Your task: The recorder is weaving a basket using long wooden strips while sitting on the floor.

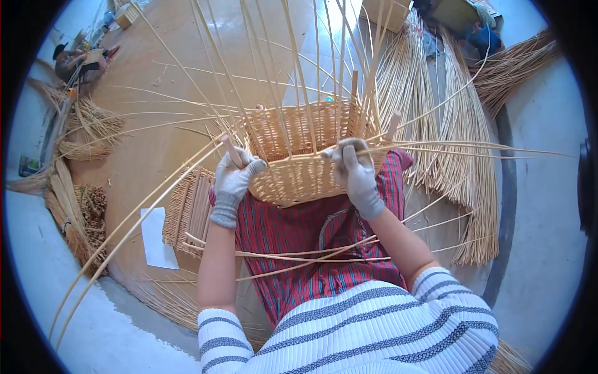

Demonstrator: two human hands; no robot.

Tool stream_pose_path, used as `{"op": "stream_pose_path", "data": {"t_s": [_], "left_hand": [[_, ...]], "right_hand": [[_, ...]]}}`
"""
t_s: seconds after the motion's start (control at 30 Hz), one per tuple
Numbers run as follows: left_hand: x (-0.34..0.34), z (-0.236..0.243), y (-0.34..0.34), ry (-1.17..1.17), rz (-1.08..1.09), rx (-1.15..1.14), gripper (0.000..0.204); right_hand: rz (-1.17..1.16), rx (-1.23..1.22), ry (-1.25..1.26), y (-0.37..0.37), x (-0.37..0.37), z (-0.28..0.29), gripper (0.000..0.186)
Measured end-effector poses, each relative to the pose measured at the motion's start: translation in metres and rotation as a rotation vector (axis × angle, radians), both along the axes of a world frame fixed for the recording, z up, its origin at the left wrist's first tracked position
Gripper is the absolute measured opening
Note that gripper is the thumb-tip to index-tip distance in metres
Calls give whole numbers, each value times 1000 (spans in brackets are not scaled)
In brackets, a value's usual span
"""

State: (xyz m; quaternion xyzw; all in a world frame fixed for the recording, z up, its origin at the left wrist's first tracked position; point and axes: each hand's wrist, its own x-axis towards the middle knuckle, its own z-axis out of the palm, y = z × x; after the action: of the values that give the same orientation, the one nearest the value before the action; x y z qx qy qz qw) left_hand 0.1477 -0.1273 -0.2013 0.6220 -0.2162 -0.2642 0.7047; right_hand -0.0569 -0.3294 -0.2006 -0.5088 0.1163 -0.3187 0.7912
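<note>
A half-woven wicker basket (293,184) rests on my lap, its long stakes rising from the far and near walls. My left hand (233,177), in a pale knitted glove, is closed on the basket's near left corner, beside a short wooden corner post (232,151). At the near rim, toward the right, my gloved right hand (358,174) has its fingers curled around wicker strands (448,146) that trail off to the right. Its fingertips press at the weave's top edge. Another wooden post (393,126) stands at the right corner.
Bundles of long wicker rods (461,162) lie on the right. A woven panel (187,209) and a white sheet (157,240) lie on the floor to my left. Loose rods cross my lap, covered by red checked cloth (274,224). Another person (78,62) sits far left.
</note>
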Motion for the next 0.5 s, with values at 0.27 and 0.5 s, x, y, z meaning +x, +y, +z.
{"op": "stream_pose_path", "data": {"t_s": [0.27, 0.5], "left_hand": [[-18, -12, -9, -234, 336, 107, 45], [-41, 17, -22, -674, 754, 113, 22]], "right_hand": [[61, -660, -44, 116, -30, 52, 17], [-363, -75, 336, -26, -28, 15, 7]]}}
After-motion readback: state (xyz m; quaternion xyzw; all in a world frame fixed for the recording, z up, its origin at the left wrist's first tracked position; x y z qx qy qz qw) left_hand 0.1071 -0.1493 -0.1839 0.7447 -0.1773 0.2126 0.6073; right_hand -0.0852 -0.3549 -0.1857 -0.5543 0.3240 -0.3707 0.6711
